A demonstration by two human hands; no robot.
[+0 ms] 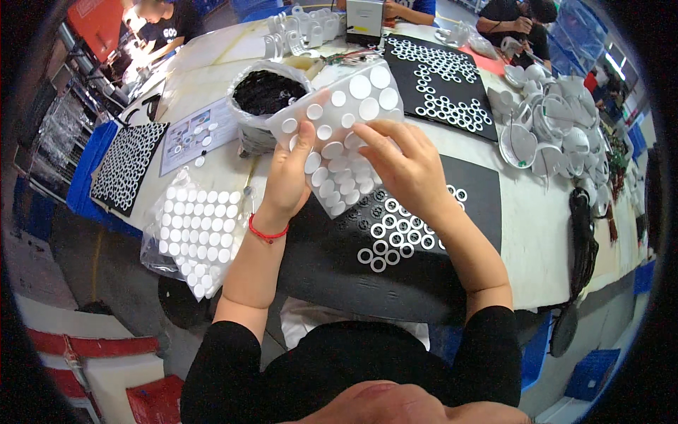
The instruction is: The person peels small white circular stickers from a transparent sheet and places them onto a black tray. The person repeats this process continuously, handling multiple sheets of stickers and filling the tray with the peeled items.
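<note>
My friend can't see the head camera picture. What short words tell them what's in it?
A person's left hand holds up a see-through sheet of white discs, with the right hand close against it. Below, white rings lie on a black mat; a plastic bag of black pieces stands beyond.

Person in a black top (346, 360), short black sleeves (491, 346), thin red cord bracelet (267, 232) circling the left wrist (274, 215), bare left hand (289, 175), bare right hand (406, 168).

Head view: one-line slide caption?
Left hand holds a sheet of white discs, right hand at it, white rings on black mat below.
</note>
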